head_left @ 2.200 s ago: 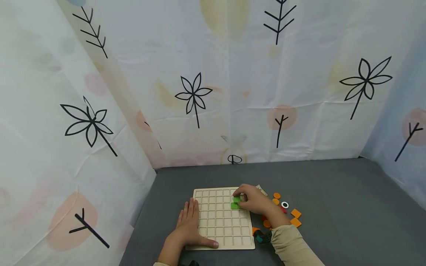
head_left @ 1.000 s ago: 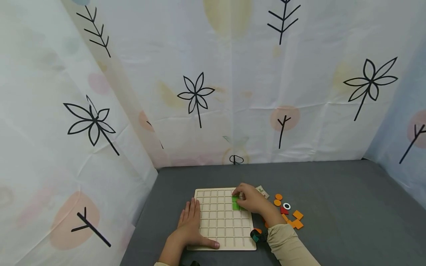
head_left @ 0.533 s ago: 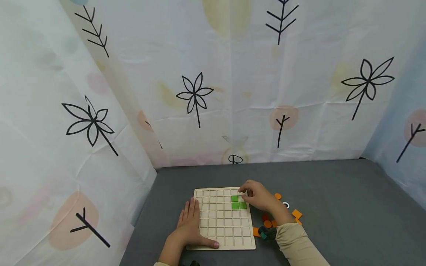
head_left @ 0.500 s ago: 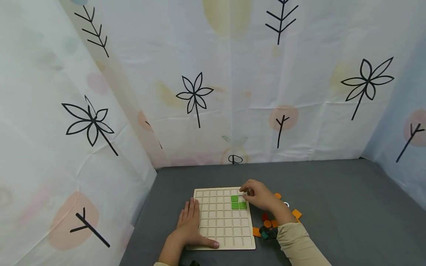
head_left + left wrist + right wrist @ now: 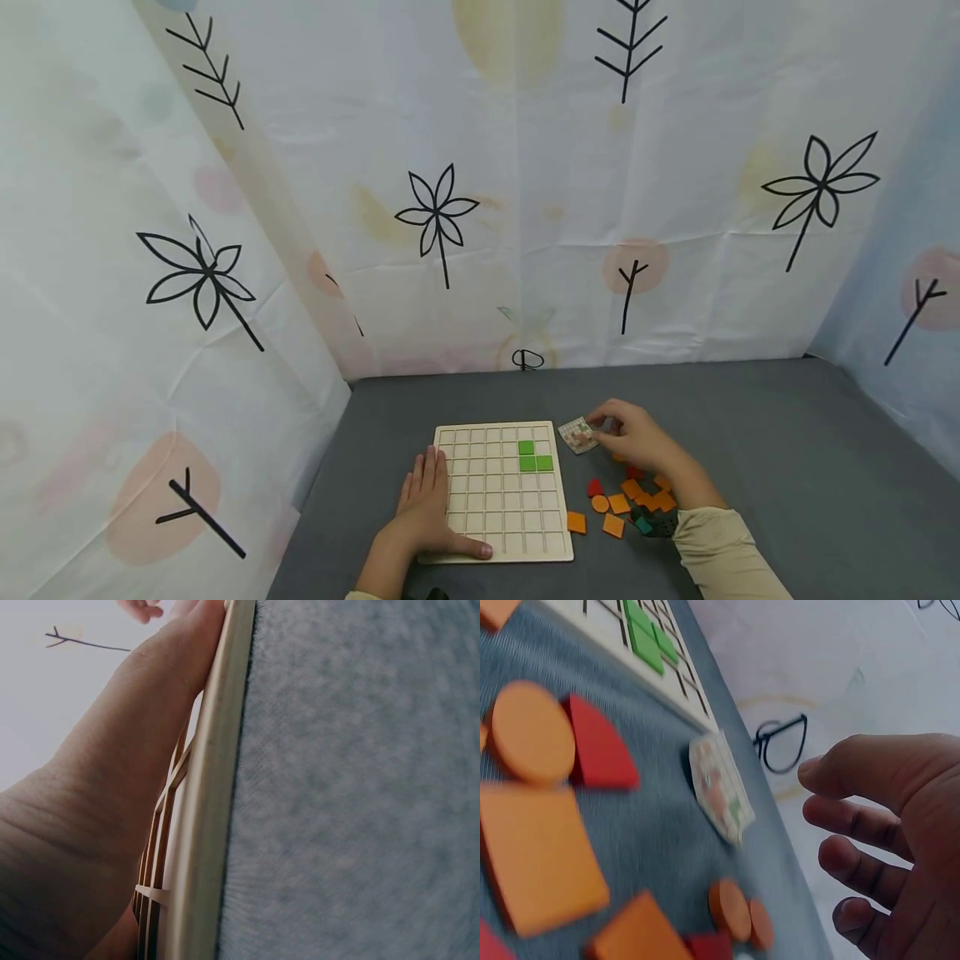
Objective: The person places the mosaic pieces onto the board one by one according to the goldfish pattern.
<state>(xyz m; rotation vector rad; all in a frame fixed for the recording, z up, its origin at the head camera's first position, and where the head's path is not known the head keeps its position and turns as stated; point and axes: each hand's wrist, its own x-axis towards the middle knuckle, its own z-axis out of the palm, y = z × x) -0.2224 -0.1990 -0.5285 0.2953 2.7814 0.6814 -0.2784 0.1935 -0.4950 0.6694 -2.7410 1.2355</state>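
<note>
I'm resting my outspread left hand (image 5: 425, 512) on the board (image 5: 506, 504), my right hand (image 5: 636, 435) loosely parted near the card (image 5: 576, 435) (likely flimsy; pinch an edge).

The 2 hands, left hand (image 5: 423, 504) and right hand (image 5: 633, 433), are bare, with fine creases crossing the left wrist. The right sleeve (image 5: 723, 550) is plain beige cloth, wrinkled and gathered at the cuff, and a sliver of beige left sleeve (image 5: 362, 596) shows. Beneath the right wrist sits a small black device (image 5: 662, 523) with 1 teal patch (image 5: 643, 525).
</note>
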